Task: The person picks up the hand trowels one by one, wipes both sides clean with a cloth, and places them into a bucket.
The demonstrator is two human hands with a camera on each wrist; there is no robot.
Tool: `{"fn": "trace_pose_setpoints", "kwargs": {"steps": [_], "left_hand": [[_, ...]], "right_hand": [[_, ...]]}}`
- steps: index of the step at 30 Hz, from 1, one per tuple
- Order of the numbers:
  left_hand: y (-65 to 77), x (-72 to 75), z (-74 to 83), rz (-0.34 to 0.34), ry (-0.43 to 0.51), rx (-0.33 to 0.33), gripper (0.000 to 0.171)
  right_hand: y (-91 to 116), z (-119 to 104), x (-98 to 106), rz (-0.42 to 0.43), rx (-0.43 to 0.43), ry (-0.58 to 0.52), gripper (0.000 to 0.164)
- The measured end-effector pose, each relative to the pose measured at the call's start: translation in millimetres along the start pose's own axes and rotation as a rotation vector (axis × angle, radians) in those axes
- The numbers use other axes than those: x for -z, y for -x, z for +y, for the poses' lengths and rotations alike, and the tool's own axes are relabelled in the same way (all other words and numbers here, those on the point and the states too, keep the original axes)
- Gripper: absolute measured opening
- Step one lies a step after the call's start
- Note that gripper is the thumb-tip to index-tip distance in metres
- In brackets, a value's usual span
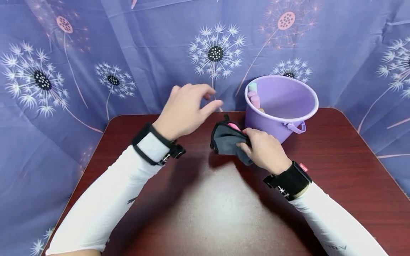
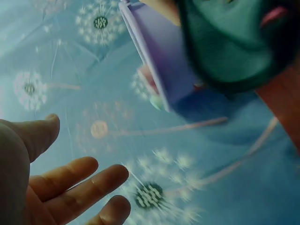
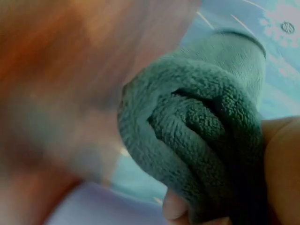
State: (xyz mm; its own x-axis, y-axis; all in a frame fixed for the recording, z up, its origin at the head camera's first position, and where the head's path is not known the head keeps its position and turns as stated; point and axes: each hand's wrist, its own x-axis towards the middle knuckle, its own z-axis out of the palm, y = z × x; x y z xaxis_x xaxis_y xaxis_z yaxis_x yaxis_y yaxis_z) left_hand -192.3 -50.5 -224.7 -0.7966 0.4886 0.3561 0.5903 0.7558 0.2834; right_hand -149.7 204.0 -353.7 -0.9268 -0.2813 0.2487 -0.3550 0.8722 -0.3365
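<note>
In the head view my right hand grips a bunched grey cloth with black edging, held over the table in front of the bucket. A bit of pink shows at its upper edge. Up close in the right wrist view, the cloth looks thick and fleecy, folded over on itself. My left hand hovers in the air, up and to the left of the cloth, touching nothing. Its fingers are loosely bent and spread in the left wrist view, with the cloth at the upper right.
A light purple bucket stands behind my right hand, with several pastel pink and mint cylinders at its left inner wall. A dark red wooden table lies below. A blue-violet dandelion-print cloth hangs behind it and at both sides.
</note>
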Motion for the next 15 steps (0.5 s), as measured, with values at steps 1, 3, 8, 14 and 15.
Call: {"fn": "trace_pose_setpoints", "kwargs": {"steps": [1, 3, 8, 14, 15], "left_hand": [[7.7, 0.2, -7.1, 0.005, 0.021, 0.022, 0.044], [23.3, -0.4, -21.0, 0.008, 0.061, 0.072, 0.045], [64.4, -7.1, -53.0, 0.02, 0.129, 0.184, 0.046], [108.3, -16.6, -75.5, 0.069, 0.129, 0.235, 0.046], [114.3, -17.6, -77.3, 0.076, 0.121, 0.241, 0.046]], "right_hand": [[-2.2, 2.9, -0.7, -0.039, -0.027, -0.044, 0.029], [-7.1, 9.3, -3.3, -0.103, -0.063, -0.122, 0.03], [-16.1, 23.7, -12.4, -0.22, -0.092, -0.266, 0.032], [-23.0, 33.2, -23.9, -0.308, -0.13, -0.32, 0.037], [-23.7, 33.8, -25.6, -0.316, -0.135, -0.305, 0.037]]}}
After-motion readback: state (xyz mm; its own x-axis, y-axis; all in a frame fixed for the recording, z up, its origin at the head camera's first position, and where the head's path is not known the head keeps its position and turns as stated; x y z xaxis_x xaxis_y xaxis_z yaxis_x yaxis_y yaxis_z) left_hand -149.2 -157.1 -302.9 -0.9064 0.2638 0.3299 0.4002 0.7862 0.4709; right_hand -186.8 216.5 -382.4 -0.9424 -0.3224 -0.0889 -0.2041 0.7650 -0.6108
